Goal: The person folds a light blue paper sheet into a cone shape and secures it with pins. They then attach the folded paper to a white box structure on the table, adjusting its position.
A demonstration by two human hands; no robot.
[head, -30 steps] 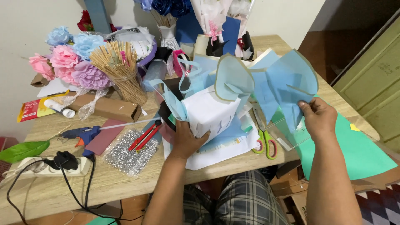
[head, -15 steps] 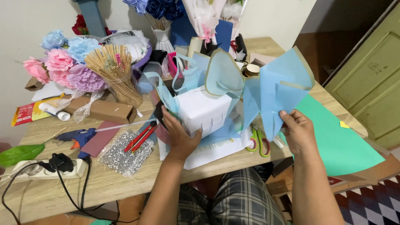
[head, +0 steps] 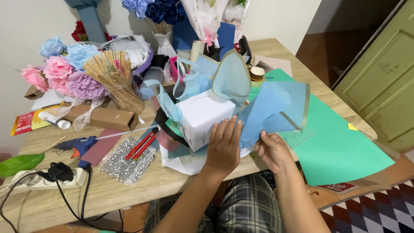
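My left hand (head: 224,146) flat, fingers spread, pressing front of white wrapped box (head: 200,117) at tabletop (head: 129,190) centre. My right hand (head: 272,151) pinching blue paper sheet (head: 276,110) beside box. Red-yellow packet (head: 26,123) far left; brown carton (head: 105,117) behind glue gun (head: 77,144).

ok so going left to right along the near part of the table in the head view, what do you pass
green leaf → white power strip → blue glue gun → silver glitter sheet → left hand on the white wrapped box → right hand holding the blue paper → green sheet
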